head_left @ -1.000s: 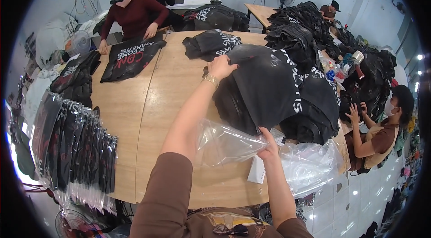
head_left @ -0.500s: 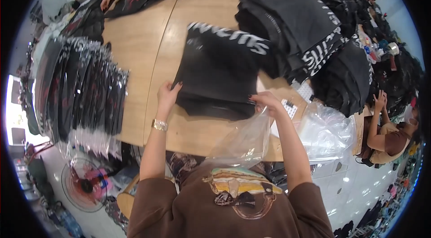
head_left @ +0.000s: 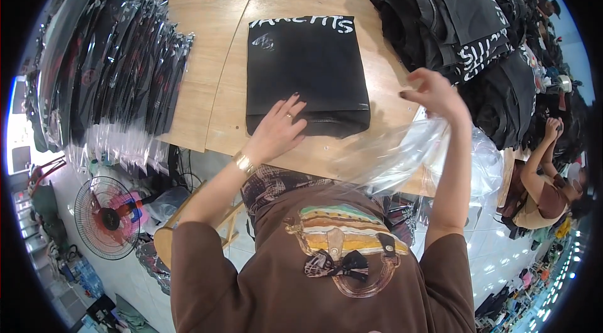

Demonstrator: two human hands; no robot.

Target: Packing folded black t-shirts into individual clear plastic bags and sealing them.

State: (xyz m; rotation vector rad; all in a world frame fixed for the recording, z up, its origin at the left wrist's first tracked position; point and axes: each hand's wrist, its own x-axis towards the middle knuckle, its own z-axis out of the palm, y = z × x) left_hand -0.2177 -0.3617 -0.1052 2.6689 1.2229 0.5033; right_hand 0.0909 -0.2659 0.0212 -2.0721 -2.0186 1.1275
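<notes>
A folded black garment (head_left: 306,75) with white lettering along its far edge lies flat on the table before me. My left hand (head_left: 281,124) rests on its near edge, fingers outstretched and holding nothing. To the right of the garment, my right hand (head_left: 436,96) is raised over the table with bent fingers. From that hand trails a clear plastic bag (head_left: 392,151), smeared by motion, sweeping down toward the table's near edge. The exact hold on the bag is partly hidden by the hand itself.
Bagged black garments (head_left: 113,69) stand in a row at left. Stacks of folded black garments (head_left: 440,13) fill the right side. More clear bags (head_left: 480,160) lie at the right edge. A fan (head_left: 108,217) stands below left; another person (head_left: 543,192) sits at right.
The garment, held by both hands before, now lies flat on the table. My left hand has moved onto its near edge. My right hand has gone up and right with the bag.
</notes>
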